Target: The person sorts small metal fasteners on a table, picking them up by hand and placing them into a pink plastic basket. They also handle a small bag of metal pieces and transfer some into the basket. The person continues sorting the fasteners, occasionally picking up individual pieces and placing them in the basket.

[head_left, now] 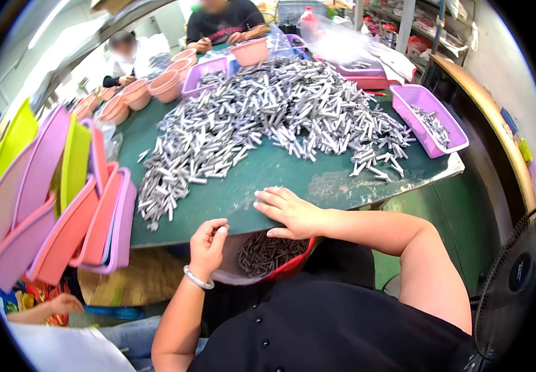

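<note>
A large heap of small silver-grey metal tubes (286,93) spreads over the green table (268,177). My right hand (289,214) lies with fingers stretched out on the table's near edge, palm down, in front of the heap. At the edge to its left, my left hand (208,246) is closed, its fingers curled toward the thumb. Whatever may be inside those fingers is hidden. Below both hands, under the edge, a red-rimmed basin (302,260) holds many dark brown, thin short pieces (265,254).
Stacked pink, purple and green plastic baskets (72,204) stand at the left. A purple basket (432,121) with some tubes sits at the table's right corner. Peach bowls (165,85) line the far left side, where two people work. A black fan (516,279) stands at my right.
</note>
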### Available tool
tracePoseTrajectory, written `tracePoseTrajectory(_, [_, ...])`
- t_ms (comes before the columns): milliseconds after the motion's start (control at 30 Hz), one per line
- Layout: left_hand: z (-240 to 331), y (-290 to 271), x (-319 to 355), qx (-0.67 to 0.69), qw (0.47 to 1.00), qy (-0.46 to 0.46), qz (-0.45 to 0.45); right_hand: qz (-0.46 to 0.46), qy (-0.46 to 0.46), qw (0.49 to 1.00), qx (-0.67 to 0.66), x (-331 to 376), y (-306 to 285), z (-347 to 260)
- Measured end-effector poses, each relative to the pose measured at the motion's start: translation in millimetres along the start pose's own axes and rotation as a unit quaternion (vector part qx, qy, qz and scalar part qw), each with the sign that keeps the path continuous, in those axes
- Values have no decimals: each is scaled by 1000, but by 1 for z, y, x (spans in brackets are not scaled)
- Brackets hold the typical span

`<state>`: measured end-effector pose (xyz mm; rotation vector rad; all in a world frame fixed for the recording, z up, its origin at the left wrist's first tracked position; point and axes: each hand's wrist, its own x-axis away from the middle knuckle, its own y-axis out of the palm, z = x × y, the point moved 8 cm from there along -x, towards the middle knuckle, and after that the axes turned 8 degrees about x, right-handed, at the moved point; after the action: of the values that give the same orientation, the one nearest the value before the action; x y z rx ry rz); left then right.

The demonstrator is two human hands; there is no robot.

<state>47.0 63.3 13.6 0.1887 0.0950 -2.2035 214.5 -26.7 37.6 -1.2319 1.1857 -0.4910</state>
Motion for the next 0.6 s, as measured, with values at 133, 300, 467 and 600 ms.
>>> tracePoseTrajectory(133, [1,39,-72,-72,997,20,-15,-2,12,1000,4,11,-46,64])
tracePoseTrajectory(300, [32,50,-187,-176,976,111,-63,109,43,993,31,-21,-89,160])
tracePoseTrajectory(467, [65,98,-277,-235,953,162,-104,128,84,987,47,-24,-118,221])
tracePoseTrajectory(600, [87,105,-342,-314,912,255,-65,164,107,980,31,-38,-165,265])
